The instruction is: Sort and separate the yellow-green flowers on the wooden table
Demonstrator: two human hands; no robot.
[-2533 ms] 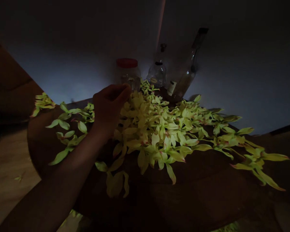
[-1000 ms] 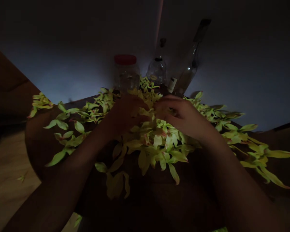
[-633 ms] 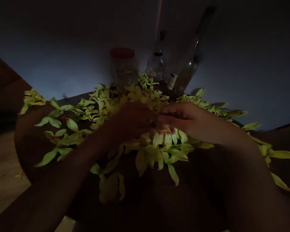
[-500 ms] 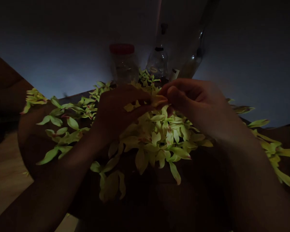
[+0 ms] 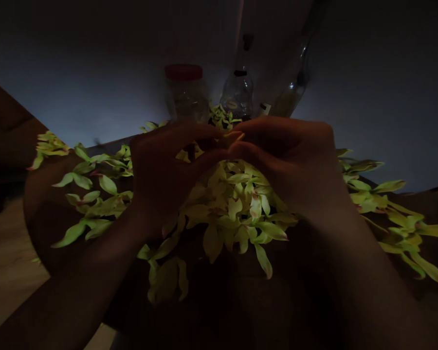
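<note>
Both grips are closed in a pinch: the left hand (image 5: 168, 170) and the right hand (image 5: 302, 165) meet at the fingertips around a yellow petal (image 5: 235, 137), held above the far middle of the table (image 5: 45, 194). An oval label (image 5: 231, 105) on the clear stoppered bottle (image 5: 238, 90) and a pale label (image 5: 265, 109) with a dark band on the tilted-looking bottle (image 5: 290, 101) at far right are too dim to read. Beside them, on the left, a clear jar (image 5: 187, 99) wears a red lid (image 5: 183, 72). What shows of the petal is slim, smooth and orange-tinged in shadow; fingers hide the rest. Its long axis runs roughly left to right, the visible tip pointing right and slightly far. Below the hands lies a heap of yellow-green flowers (image 5: 235, 209) with narrow, pointed petals, some pink-tipped; others spread left and right.
</note>
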